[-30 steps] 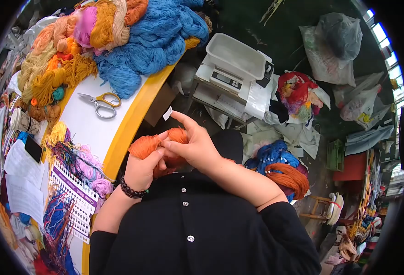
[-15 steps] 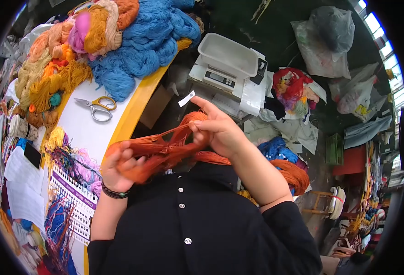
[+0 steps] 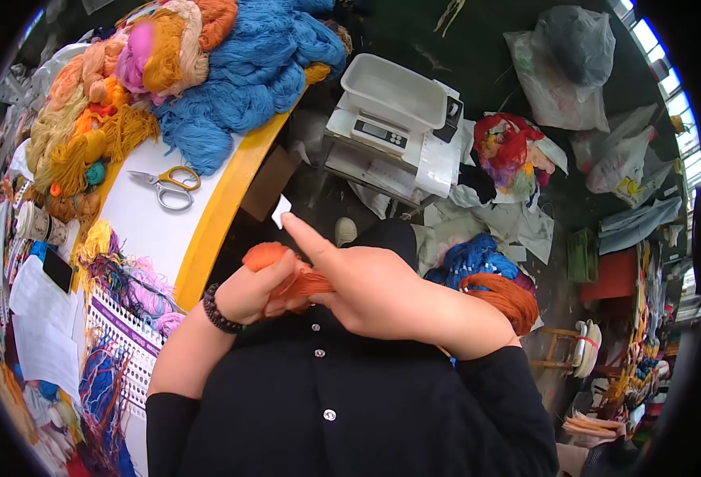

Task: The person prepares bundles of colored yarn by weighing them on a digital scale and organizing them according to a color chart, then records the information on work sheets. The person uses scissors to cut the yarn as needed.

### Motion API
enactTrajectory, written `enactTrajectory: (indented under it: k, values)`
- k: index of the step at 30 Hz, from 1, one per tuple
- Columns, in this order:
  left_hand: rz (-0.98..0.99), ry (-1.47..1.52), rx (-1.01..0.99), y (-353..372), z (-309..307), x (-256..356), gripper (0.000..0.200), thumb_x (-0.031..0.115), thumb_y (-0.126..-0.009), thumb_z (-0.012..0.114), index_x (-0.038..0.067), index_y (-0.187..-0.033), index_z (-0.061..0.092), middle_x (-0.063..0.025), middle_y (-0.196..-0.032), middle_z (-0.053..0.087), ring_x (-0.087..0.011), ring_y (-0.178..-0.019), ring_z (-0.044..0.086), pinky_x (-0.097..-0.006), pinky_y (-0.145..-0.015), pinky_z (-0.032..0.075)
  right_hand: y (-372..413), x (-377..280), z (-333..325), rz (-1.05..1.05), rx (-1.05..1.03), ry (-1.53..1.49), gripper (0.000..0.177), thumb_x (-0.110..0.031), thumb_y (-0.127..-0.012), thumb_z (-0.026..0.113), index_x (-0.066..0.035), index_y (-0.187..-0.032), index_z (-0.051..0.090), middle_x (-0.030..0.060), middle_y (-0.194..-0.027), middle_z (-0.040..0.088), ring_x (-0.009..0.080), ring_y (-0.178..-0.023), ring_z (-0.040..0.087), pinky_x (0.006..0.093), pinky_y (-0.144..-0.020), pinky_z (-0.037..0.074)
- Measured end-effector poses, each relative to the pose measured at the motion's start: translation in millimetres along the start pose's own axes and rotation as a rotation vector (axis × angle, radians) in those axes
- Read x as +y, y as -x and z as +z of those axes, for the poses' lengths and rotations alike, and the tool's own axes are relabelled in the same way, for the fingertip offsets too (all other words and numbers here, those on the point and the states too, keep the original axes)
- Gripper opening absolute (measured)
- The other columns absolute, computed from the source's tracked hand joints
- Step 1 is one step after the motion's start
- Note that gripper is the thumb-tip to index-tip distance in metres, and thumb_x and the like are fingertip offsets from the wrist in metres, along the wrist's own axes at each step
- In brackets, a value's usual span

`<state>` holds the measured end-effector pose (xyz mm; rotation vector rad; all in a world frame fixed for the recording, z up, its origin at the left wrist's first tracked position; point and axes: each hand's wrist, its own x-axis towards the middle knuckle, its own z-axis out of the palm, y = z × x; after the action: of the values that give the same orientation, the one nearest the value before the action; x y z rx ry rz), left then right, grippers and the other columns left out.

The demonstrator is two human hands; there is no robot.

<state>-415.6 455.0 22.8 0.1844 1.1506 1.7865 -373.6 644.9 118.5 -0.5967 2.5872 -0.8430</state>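
Observation:
An orange-red skein of yarn point(image 3: 264, 256) is bunched between my two hands in front of the black shirt. My left hand point(image 3: 256, 288) is closed round it, and a beaded bracelet circles that wrist. My right hand point(image 3: 358, 278) grips the other end, its curled fingers mostly hidden behind the back of the hand. The right index finger points out with a small white label point(image 3: 281, 212) at its tip. Part of the skein is out of sight behind my right hand.
Scissors point(image 3: 174, 188) lie on the yellow-edged table point(image 3: 217, 230), below heaped blue yarn point(image 3: 239, 79). A scale with a tray point(image 3: 394, 91) stands ahead. More orange yarn point(image 3: 503, 300) and blue yarn point(image 3: 473, 261) lie beyond my right arm. Plastic bags point(image 3: 565, 71) sit far right.
My hands have come together, and the stretched loop of yarn is gathered into a compact bundle. My right hand has turned and moved lower and leftward, carrying the label with it.

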Motion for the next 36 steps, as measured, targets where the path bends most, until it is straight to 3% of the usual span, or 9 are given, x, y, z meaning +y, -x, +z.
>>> enactTrajectory:
  k: [3,7,11,14,18,22,27,31,36]
  values:
    - [0.174,-0.116,-0.065,7,3,5,0.032,0.034,-0.092,0.057,0.002,-0.095,0.062,-0.0009,-0.069,0.057,-0.0042,-0.051,0.043,-0.0186,-0.046,0.032,2,30,19,-0.228,0.217,-0.380,0.071,-0.004,-0.084,0.059,-0.005,-0.145,0.022,0.0121,-0.069,0.060,0.0237,-0.063,0.061,0.0326,-0.059,0.046]
    - [0.334,-0.335,0.118,12,12,4,0.026,0.023,-0.091,0.062,0.000,-0.102,0.064,-0.0004,-0.081,0.062,-0.0069,-0.070,0.055,-0.0221,-0.062,0.044,-2,45,27,0.006,0.055,-1.210,0.048,-0.010,-0.094,0.052,-0.008,-0.140,0.036,-0.0003,-0.084,0.058,0.0071,-0.073,0.053,0.0238,-0.065,0.045]
    - [0.377,-0.472,0.332,11,15,7,0.022,0.018,-0.092,0.060,-0.001,-0.104,0.063,-0.0017,-0.088,0.064,-0.0093,-0.080,0.059,-0.0253,-0.073,0.048,-5,61,36,-0.020,0.465,-0.996,0.031,-0.012,-0.091,0.059,-0.003,-0.121,0.054,0.0035,-0.110,0.052,0.0093,-0.095,0.054,0.0250,-0.085,0.045]
    - [0.332,-0.468,0.376,9,18,13,0.023,0.018,-0.092,0.061,0.000,-0.105,0.063,-0.0026,-0.093,0.064,-0.0086,-0.081,0.059,-0.0246,-0.074,0.048,2,61,30,-0.157,0.434,-1.244,0.010,-0.002,-0.087,0.060,-0.004,-0.097,0.060,0.0037,-0.119,0.048,0.0104,-0.101,0.053,0.0260,-0.087,0.044]
    - [0.301,-0.360,0.360,5,17,7,0.023,0.018,-0.092,0.059,0.000,-0.106,0.063,-0.0023,-0.093,0.064,-0.0082,-0.081,0.059,-0.0239,-0.072,0.048,-1,52,37,-0.187,0.537,-0.614,0.018,-0.010,-0.077,0.072,-0.006,-0.092,0.061,0.0078,-0.116,0.053,0.0177,-0.113,0.049,0.0312,-0.094,0.040]
    - [0.318,-0.345,0.334,6,23,10,0.021,0.018,-0.093,0.058,0.001,-0.103,0.063,-0.0014,-0.089,0.064,-0.0071,-0.078,0.058,-0.0228,-0.069,0.047,-16,58,45,-0.173,0.599,-0.588,0.027,-0.013,-0.078,0.071,-0.005,-0.101,0.060,0.0094,-0.117,0.056,0.0187,-0.112,0.051,0.0312,-0.095,0.039]
    - [0.197,-0.274,0.332,11,18,14,0.019,0.020,-0.093,0.058,0.002,-0.099,0.064,0.0009,-0.079,0.061,-0.0059,-0.068,0.054,-0.0206,-0.061,0.044,-16,59,40,-0.122,0.158,-0.926,0.054,-0.016,-0.090,0.060,-0.001,-0.135,0.033,0.0087,-0.107,0.059,0.0138,-0.101,0.055,0.0290,-0.092,0.042]
    - [0.238,-0.293,0.199,10,9,18,0.018,0.021,-0.092,0.060,0.003,-0.093,0.063,0.0028,-0.071,0.056,-0.0056,-0.060,0.049,-0.0213,-0.055,0.039,-25,56,40,-0.049,0.064,-1.014,0.042,-0.035,-0.094,0.057,-0.003,-0.119,0.046,0.0029,-0.081,0.060,0.0078,-0.072,0.051,0.0248,-0.065,0.044]
    - [0.205,-0.388,0.180,11,3,26,0.017,0.019,-0.091,0.061,0.002,-0.088,0.061,0.0018,-0.069,0.055,-0.0057,-0.061,0.048,-0.0220,-0.055,0.039,-26,64,39,0.027,-0.140,-1.037,0.037,-0.040,-0.096,0.050,-0.005,-0.097,0.058,-0.0013,-0.076,0.055,0.0051,-0.067,0.046,0.0229,-0.059,0.041]
